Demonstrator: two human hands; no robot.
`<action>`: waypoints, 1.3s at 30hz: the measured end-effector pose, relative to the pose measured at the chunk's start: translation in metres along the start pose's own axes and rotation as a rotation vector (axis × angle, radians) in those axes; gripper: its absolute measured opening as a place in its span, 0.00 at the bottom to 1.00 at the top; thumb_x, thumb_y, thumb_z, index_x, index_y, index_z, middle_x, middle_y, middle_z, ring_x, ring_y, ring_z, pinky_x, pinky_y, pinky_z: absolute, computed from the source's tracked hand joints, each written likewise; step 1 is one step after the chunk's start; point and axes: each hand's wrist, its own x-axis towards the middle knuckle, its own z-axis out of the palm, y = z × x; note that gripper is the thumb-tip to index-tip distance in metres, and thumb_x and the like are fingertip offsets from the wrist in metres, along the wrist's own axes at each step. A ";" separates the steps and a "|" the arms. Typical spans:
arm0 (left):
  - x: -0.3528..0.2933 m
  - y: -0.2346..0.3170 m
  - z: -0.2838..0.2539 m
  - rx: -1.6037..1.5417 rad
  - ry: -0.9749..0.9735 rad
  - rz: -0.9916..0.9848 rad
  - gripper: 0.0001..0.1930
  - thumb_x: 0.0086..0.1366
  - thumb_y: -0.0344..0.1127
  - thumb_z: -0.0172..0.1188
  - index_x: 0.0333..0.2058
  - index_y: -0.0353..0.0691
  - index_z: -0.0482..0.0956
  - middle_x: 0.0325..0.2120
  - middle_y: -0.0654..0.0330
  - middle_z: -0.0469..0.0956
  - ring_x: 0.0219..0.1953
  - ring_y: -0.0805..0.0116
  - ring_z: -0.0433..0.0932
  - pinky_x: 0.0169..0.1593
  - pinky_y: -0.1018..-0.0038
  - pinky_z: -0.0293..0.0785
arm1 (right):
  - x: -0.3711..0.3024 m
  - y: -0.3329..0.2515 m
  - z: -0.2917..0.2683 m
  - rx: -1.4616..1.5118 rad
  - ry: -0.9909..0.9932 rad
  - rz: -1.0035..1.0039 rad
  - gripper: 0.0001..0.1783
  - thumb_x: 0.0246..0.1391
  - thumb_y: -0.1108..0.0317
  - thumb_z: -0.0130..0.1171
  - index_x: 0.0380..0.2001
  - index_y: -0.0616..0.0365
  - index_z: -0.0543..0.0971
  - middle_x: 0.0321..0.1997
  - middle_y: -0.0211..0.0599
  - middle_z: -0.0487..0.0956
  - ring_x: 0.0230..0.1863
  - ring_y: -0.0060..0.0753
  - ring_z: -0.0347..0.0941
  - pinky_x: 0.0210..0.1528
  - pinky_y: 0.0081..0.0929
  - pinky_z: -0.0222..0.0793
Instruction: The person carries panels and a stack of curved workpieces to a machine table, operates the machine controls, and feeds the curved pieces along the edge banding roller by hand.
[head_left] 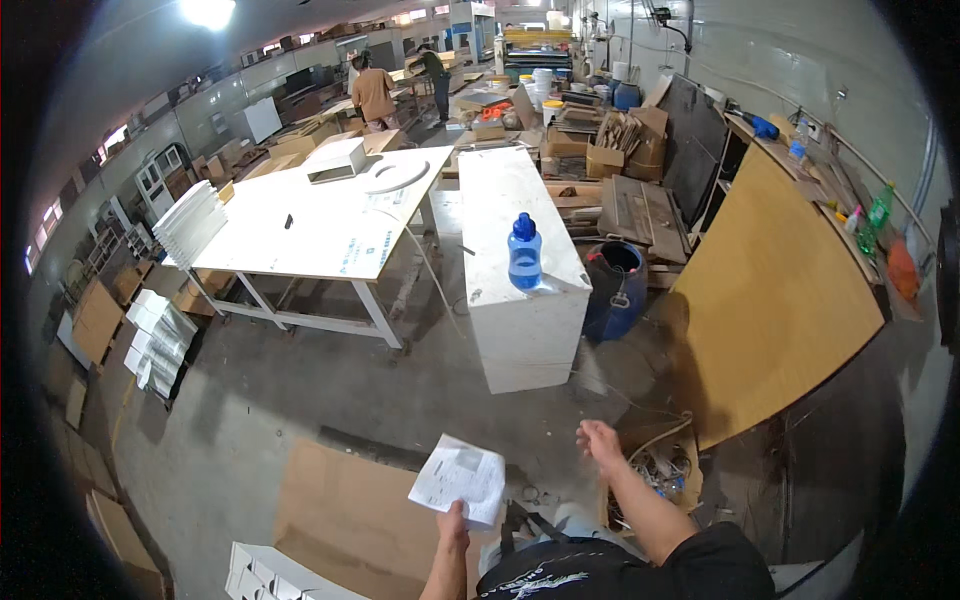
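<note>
My left hand (453, 522) is closed on the lower edge of a white sheet of paper (462, 477) with printed text and a table on it. In front of my body the sheet is tilted, its face toward me. My right hand (600, 441) is raised to the right of it, fingers loosely bent and a little apart, and I see nothing in them. Below that hand sits a cardboard box (690, 470) of small scraps. Further ahead, a blue water bottle (525, 255) stands upright on a long white cabinet (520, 345).
A white-topped worktable (300, 225) stands ahead left. Beside the cabinet is a dark blue barrel (612, 300). A yellow board (770, 300) leans on the right. Flat cardboard (350, 510) lies at lower left. Two people (373, 95) are in the far background.
</note>
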 end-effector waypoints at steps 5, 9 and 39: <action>0.080 0.056 0.071 -0.061 -0.027 0.056 0.25 0.63 0.28 0.59 0.57 0.27 0.68 0.51 0.52 0.75 0.50 0.58 0.76 0.53 0.63 0.72 | 0.106 -0.093 0.050 -0.042 -0.024 -0.282 0.12 0.63 0.58 0.56 0.43 0.52 0.78 0.37 0.26 0.80 0.33 0.18 0.74 0.29 0.20 0.66; 0.130 0.100 0.146 -0.017 0.018 0.187 0.23 0.63 0.28 0.60 0.55 0.27 0.70 0.50 0.54 0.76 0.49 0.61 0.76 0.52 0.66 0.71 | 0.236 -0.159 0.073 -0.191 0.020 -0.595 0.18 0.59 0.61 0.60 0.49 0.58 0.76 0.40 0.32 0.79 0.39 0.24 0.75 0.40 0.25 0.70; 0.410 0.186 0.559 0.357 -0.163 0.162 0.32 0.60 0.42 0.65 0.57 0.27 0.68 0.48 0.43 0.78 0.53 0.57 0.76 0.54 0.66 0.72 | 0.483 -0.488 0.088 0.429 0.035 -0.782 0.12 0.45 0.83 0.56 0.35 0.58 0.77 0.23 0.24 0.69 0.22 0.15 0.55 0.30 0.13 0.52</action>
